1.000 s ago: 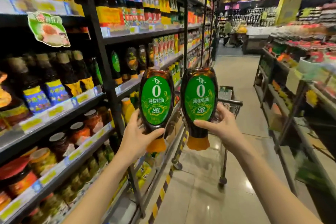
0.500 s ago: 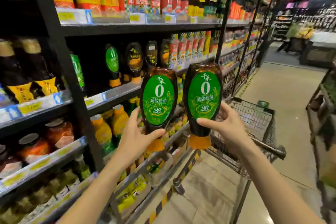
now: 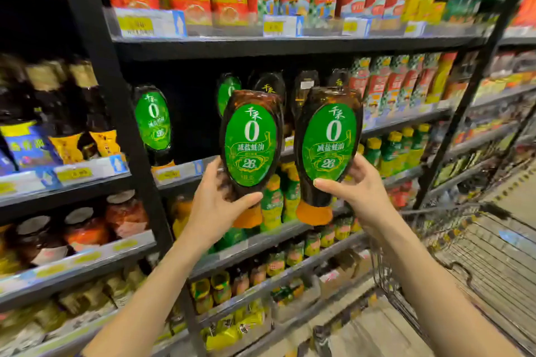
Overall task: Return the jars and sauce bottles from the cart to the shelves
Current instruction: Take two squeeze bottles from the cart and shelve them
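Sauce bottles (image 3: 329, 113), two in count, are held in the air in front of the shelving, one per hand, side by side and close together, caps pointing down.

1. The left hand (image 3: 217, 206) grips the left bottle (image 3: 251, 139) low on its body. The thumb (image 3: 249, 198) lies across the front below the label, and the fingers are curled round the back.
2. The right hand (image 3: 358, 194) grips the right bottle (image 3: 329, 148) the same way. The thumb (image 3: 326, 184) is on the front at the label's lower edge, and the fingers wrap the right side.
3. Each bottle is dark brown with one orange cap and one green oval label. The label reads "千禾", a large "0", "减盐蚝油" and "26".
4. One matching bottle (image 3: 152, 122) stands on the middle shelf (image 3: 179, 172) to the left. A second green label (image 3: 227, 90) shows partly behind the left bottle.
5. Three jars (image 3: 84, 229) with pale lids sit on the shelf below, blurred.
6. The wire cart (image 3: 493, 255) stands at the lower right. Price tags are too blurred to read.
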The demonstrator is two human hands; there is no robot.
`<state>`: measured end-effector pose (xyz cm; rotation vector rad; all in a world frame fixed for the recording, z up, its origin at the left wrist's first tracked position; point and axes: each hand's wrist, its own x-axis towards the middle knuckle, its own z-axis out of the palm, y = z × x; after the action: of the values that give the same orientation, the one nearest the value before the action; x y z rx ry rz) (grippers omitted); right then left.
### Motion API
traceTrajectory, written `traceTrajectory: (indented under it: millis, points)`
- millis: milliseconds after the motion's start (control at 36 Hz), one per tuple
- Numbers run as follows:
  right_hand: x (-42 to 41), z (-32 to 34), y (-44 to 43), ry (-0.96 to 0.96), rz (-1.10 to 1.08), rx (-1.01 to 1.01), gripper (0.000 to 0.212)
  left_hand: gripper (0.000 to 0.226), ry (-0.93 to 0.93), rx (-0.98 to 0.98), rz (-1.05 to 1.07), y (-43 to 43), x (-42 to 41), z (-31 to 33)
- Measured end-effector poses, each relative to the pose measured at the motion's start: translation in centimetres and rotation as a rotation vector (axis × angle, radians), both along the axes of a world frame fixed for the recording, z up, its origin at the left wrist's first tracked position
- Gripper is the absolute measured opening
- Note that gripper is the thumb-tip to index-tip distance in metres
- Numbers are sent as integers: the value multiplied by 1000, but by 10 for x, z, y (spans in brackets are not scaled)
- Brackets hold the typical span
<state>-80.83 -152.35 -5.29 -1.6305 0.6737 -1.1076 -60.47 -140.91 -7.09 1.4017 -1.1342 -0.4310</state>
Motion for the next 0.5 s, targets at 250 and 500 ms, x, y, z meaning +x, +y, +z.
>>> traceTrajectory:
  millis: [250,500]
  points:
    - [63,20,-69,-13,172,-65,47,91,-17,-49,154,-39,43,18]
    - [114,28,-103,-74,334,-80,56,93,-55,-114,295,-53,70,25]
